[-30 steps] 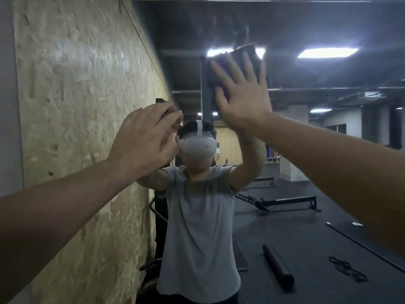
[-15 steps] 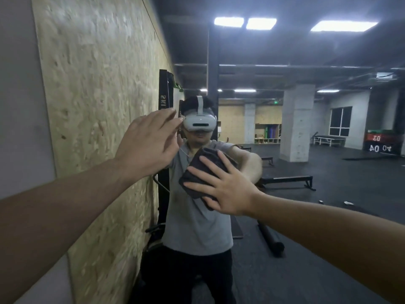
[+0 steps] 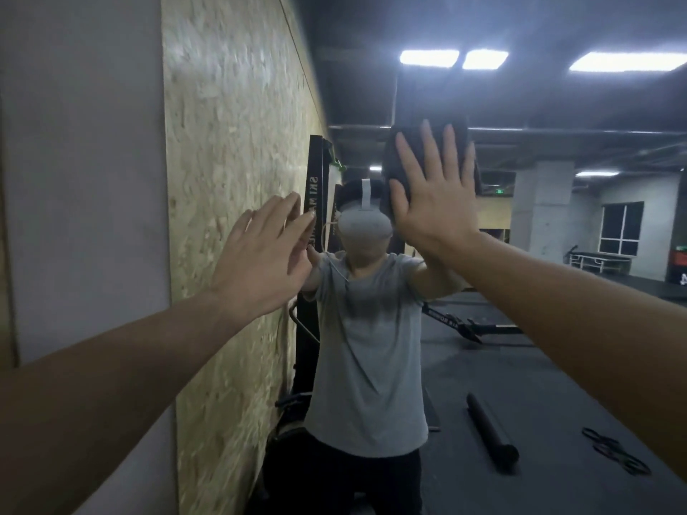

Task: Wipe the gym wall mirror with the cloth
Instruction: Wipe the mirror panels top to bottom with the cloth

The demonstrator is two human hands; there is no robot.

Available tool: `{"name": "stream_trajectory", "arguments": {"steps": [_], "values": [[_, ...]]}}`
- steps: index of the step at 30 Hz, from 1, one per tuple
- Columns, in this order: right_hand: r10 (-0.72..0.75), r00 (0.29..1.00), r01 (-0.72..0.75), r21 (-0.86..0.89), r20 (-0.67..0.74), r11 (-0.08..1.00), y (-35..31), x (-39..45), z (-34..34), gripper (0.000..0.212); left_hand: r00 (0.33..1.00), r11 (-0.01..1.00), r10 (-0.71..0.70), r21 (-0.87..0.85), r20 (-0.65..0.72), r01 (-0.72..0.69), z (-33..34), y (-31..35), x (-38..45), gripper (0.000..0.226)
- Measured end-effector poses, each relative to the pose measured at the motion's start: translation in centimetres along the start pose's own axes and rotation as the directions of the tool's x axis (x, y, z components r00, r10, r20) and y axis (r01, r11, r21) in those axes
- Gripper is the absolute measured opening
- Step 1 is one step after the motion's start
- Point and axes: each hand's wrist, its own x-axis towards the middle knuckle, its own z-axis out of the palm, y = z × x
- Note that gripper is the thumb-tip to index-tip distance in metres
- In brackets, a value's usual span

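Observation:
The wall mirror (image 3: 557,328) fills the view ahead and reflects me and the gym behind. My right hand (image 3: 435,195) lies flat with fingers spread and presses a dark cloth (image 3: 405,143) against the glass above head height. The cloth shows above and to the left of the fingers. My left hand (image 3: 264,262) is raised at face height with straight fingers, its fingertips at the mirror's surface; it holds nothing.
A grey wall (image 3: 81,180) and a chipboard panel (image 3: 234,180) run along the left side. Reflected in the glass are a dark roller (image 3: 490,429) and straps (image 3: 613,455) on the black floor, a rowing rail (image 3: 479,328) and a concrete pillar (image 3: 542,213).
My right hand has swept the cloth back up the mirror from chest height to above head height. My left hand has stayed at about the same spot on the glass.

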Motion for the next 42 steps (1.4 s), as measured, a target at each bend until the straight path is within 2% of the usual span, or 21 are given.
{"name": "stream_trajectory", "arguments": {"steps": [3,6,11,17,19,24,27,31,36,39,42], "values": [[0.039,0.998,-0.039,0.000,-0.042,0.999,-3.8,3.8,-0.2,0.064,0.999,0.999,-0.036,0.026,-0.034,0.037,-0.2,-2.5,0.7,0.068],[-0.017,0.998,0.016,-0.001,-0.057,1.000,-8.1,7.2,-0.6,0.064,0.995,0.995,-0.077,0.057,-0.063,0.080,-0.3,-5.1,1.5,0.071],[-0.273,0.961,0.271,-0.034,-0.044,0.962,-15.1,10.5,-0.1,0.062,0.981,0.991,-0.125,0.024,-0.146,0.130,-0.9,-8.0,2.3,0.073],[-0.390,0.920,0.389,-0.017,-0.043,0.921,-14.4,11.3,-0.1,0.060,0.985,0.998,-0.064,-0.023,-0.158,0.061,-1.9,-8.0,4.1,0.074],[-0.357,0.933,0.355,-0.044,-0.049,0.934,-12.0,11.5,-0.6,0.059,0.983,0.999,-0.044,0.004,-0.176,0.046,-1.8,-7.4,4.9,0.071],[-0.151,0.985,0.149,-0.033,-0.082,0.988,-2.1,10.9,-2.6,0.061,0.980,0.999,-0.023,0.028,-0.195,0.029,-2.3,-3.8,6.9,0.070],[-0.038,0.995,0.036,-0.022,-0.093,0.999,3.0,10.5,-3.3,0.062,0.979,0.999,-0.031,0.017,-0.201,0.036,-3.1,-1.4,8.2,0.071],[0.072,0.992,-0.072,0.007,-0.105,0.997,6.8,11.0,-3.8,0.065,0.974,0.998,-0.008,0.053,-0.226,0.020,-4.0,0.2,9.6,0.068],[0.192,0.971,-0.179,0.098,-0.144,0.979,6.0,12.8,-3.8,0.066,0.982,0.987,-0.009,0.156,-0.189,0.039,-5.9,-1.1,11.8,0.071],[0.265,0.952,-0.244,0.142,-0.154,0.959,3.3,15.4,-4.0,0.068,0.982,0.993,-0.037,0.104,-0.187,0.057,-7.9,-2.9,12.5,0.076],[0.251,0.954,-0.234,0.119,-0.162,0.965,-1.5,18.7,-4.5,0.068,0.980,0.996,-0.012,0.080,-0.197,0.028,-9.2,-5.7,12.3,0.080]]}}
